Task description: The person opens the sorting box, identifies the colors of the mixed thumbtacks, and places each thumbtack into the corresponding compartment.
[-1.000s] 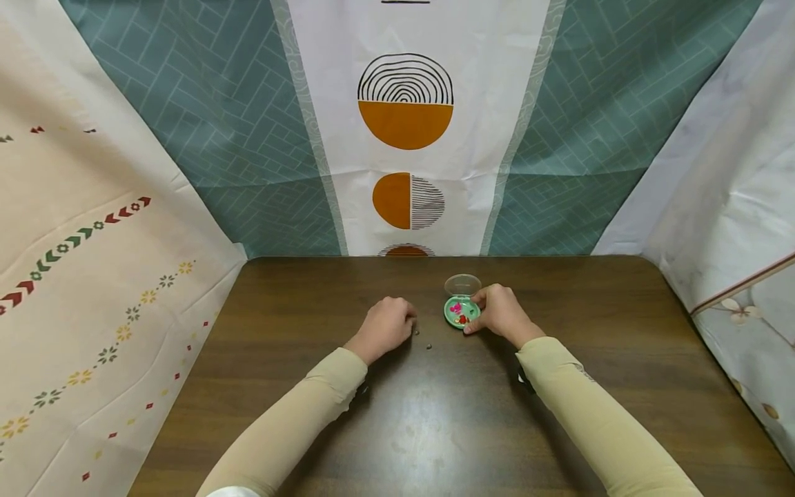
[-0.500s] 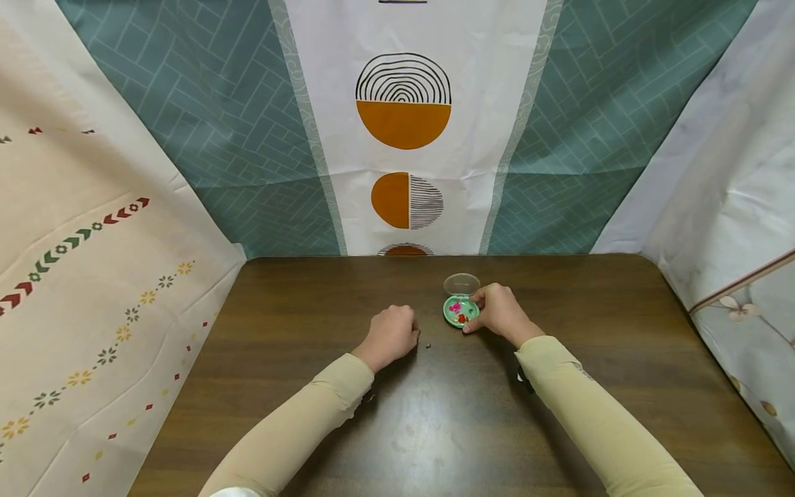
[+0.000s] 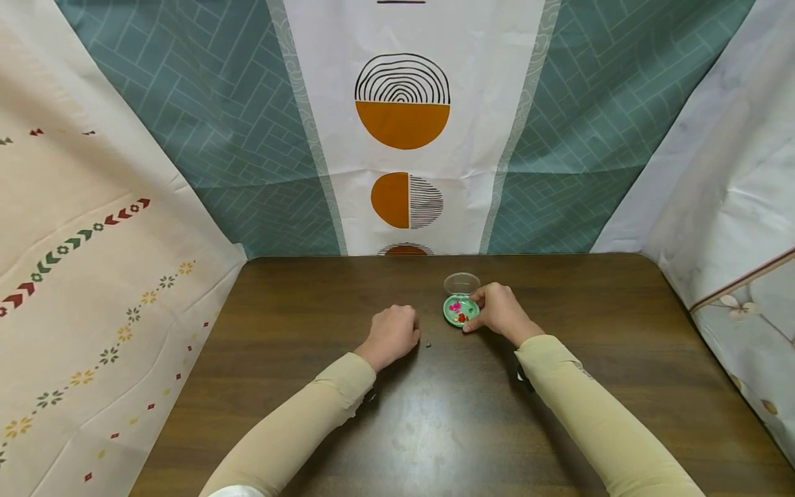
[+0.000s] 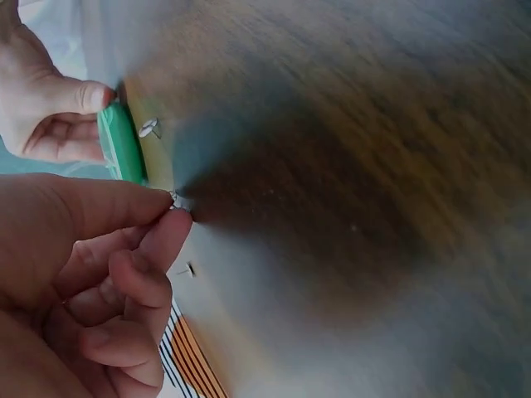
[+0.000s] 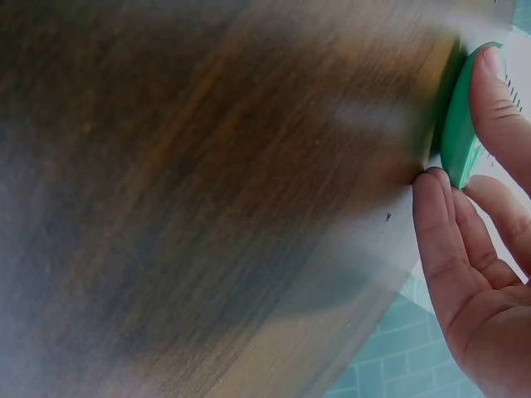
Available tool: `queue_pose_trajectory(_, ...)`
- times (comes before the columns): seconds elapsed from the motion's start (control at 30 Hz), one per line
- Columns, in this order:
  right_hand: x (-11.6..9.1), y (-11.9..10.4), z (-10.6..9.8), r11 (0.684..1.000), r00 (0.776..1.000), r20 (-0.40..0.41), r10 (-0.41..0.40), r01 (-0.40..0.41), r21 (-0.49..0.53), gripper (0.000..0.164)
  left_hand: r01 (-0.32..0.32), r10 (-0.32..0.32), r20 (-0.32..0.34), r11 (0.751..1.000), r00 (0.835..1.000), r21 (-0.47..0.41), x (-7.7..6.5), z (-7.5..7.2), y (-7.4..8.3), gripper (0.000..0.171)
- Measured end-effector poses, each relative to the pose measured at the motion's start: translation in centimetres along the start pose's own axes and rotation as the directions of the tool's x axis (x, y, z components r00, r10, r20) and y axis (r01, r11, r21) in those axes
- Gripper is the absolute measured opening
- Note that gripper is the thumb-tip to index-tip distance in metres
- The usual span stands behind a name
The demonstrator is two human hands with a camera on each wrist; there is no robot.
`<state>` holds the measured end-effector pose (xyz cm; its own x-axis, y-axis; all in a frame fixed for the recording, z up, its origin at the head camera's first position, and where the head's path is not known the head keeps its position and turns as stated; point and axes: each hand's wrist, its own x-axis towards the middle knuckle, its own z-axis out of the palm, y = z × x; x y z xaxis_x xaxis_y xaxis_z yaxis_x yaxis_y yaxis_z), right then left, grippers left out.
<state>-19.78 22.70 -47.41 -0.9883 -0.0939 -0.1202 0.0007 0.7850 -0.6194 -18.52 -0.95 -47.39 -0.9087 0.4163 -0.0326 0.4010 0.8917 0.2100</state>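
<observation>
In the head view my left hand [image 3: 393,335] is low over the table, left of a round green case [image 3: 446,316]. The left wrist view shows its thumb and index fingertip pinching a small metal thumbtack [image 4: 173,197], mostly hidden between them. Another thumbtack [image 4: 149,128] lies between this hand and the case. My right hand [image 3: 502,314] grips the case's right side, thumb at the near edge and fingers at the far edge. The case's clear lid [image 3: 462,283] is hinged back. Inside the case lie small pink, red and other coloured pieces [image 3: 456,307].
A further thumbtack [image 4: 189,269] lies beyond the left fingers in the left wrist view. Everything rests on a brown wooden table [image 3: 298,304]. Its back edge meets a hanging patterned cloth [image 3: 428,155], and cloths hang along both sides too.
My left hand has shifted slightly nearer and to the right, fingers drawn in, over where a thumbtack lay. My right hand still holds the case in place.
</observation>
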Motion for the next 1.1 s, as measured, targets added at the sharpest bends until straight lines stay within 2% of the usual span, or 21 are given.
queue_pose_trajectory(0.1, 0.0, 0.1, -0.1, 1.0, 1.0, -0.003, -0.002, 0.002, 0.002, 0.065, -0.006, 0.007, 0.028, 1.0, 1.0, -0.014, 0.1, -0.1, -0.2, 0.03)
queue_pose_trajectory(0.23, 0.1, 0.2, -0.1, 1.0, 1.0, -0.006, 0.0, 0.0, 0.007, 0.066, -0.008, 0.013, 0.043, 0.993, 0.999, -0.114, 0.8, -0.6, 0.0, 0.03)
queue_pose_trajectory(0.43, 0.1, 0.4, 0.0, 1.0, 1.0, -0.019, 0.001, 0.0, 0.015, 0.067, -0.025, 0.025, -0.004, 0.933, 1.0, -0.358, 3.0, -1.5, 1.9, 0.015)
queue_pose_trajectory(0.57, 0.2, 0.5, 0.2, 1.0, 1.0, -0.022, -0.003, 0.003, 0.012, 0.064, -0.03, 0.032, -0.001, 0.909, 0.999, -0.415, 4.5, -1.3, 3.7, 0.016)
queue_pose_trajectory(0.67, 0.2, 0.6, 0.2, 1.0, 1.0, -0.017, -0.003, 0.003, 0.018, 0.062, -0.032, 0.039, 0.01, 0.911, 0.999, -0.41, 5.5, -0.7, 4.7, 0.022)
queue_pose_trajectory(0.8, 0.2, 0.5, 0.4, 1.0, 1.0, -0.004, -0.005, 0.005, 0.022, 0.059, -0.023, 0.036, 0.027, 0.929, 0.999, -0.368, 6.4, 0.1, 5.5, 0.029)
queue_pose_trajectory(0.93, 0.2, 0.6, 0.4, 1.0, 1.0, -0.006, -0.023, 0.023, 0.02, 0.055, -0.023, 0.036, 0.037, 0.956, 0.999, -0.293, 6.9, 0.6, 6.0, 0.032)
queue_pose_trajectory(1.1, 0.3, 0.7, 0.2, 0.999, 0.999, -0.011, -0.031, 0.031, 0.036, 0.048, -0.032, 0.043, 0.059, 0.983, 0.997, -0.179, 7.5, 0.5, 6.7, 0.034)
